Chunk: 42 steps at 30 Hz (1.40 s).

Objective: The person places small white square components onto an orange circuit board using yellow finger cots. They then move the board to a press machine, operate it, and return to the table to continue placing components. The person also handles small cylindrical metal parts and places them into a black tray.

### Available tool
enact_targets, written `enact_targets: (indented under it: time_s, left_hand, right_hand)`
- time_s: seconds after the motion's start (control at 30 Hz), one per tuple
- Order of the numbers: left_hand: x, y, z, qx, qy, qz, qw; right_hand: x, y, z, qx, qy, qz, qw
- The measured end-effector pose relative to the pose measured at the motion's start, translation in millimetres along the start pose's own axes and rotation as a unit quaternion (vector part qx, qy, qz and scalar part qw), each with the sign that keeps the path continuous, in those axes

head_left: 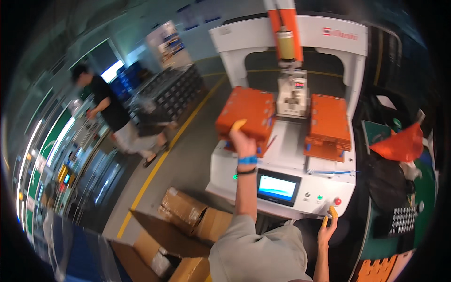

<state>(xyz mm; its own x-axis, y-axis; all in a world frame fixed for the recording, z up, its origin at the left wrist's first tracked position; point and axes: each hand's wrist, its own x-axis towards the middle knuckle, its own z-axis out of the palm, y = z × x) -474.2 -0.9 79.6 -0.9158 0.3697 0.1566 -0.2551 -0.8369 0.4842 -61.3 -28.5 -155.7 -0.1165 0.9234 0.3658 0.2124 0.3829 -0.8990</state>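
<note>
A white tabletop machine [225,171] stands in front of me with two orange fixture blocks on its bed. My left hand [243,143] is at the front of the left orange block [246,110]. It is somewhat blurred, with one yellow-capped finger stretched over the block; the other fingers are hard to make out. A blue band and a black band circle that wrist. Beside the red button [338,201] on the front panel is my right hand [329,228], holding nothing, its yellow-capped fingers apart. The right orange block [329,122] sits untouched.
An orange-housed tool head [287,42] hangs from the gantry between the blocks. A lit screen [277,188] is on the front panel. Open cardboard boxes [185,214] lie at lower left. A green side table [376,225] holds a red bag [399,143]. Another person [112,110] walks far left.
</note>
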Motion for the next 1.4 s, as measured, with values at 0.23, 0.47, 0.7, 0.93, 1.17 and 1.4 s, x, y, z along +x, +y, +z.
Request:
enact_targets:
  time_s: [0.23, 0.47, 0.7, 0.93, 1.17, 1.4]
  left_hand:
    - [-69.0, 27.8, -63.1, -0.038, -0.035, -0.066, 0.996]
    - [-114.0, -57.9, -32.7, -0.013, -0.165, -0.202, 0.965]
    - [-296.0, -145.3, -32.4, 0.072, -0.428, -0.318, 0.843]
    - [-376.1, -152.4, -116.5, -0.080, -0.647, -0.530, 0.542]
    - [-442.9, -70.8, -73.3, -0.036, -0.561, -0.826, -0.048]
    - [-539.9, -54.7, -115.3, -0.081, -0.810, -0.533, -0.230]
  right_hand:
    - [-28.3, -62.8, -57.6, -0.025, 0.070, 0.029, 0.997]
    - [-61.0, -128.9, -86.4, 0.039, 0.101, -0.023, 0.994]
    - [-144.4, -184.2, -76.5, 0.033, 0.245, -0.054, 0.968]
    - [-221.2, -174.4, 11.7, 0.204, 0.601, 0.000, 0.772]
    - [-253.9, -183.5, 71.1, 0.262, 0.806, -0.080, 0.525]
    - [-345.8, -210.2, 51.0, 0.134, 0.909, -0.030, 0.394]
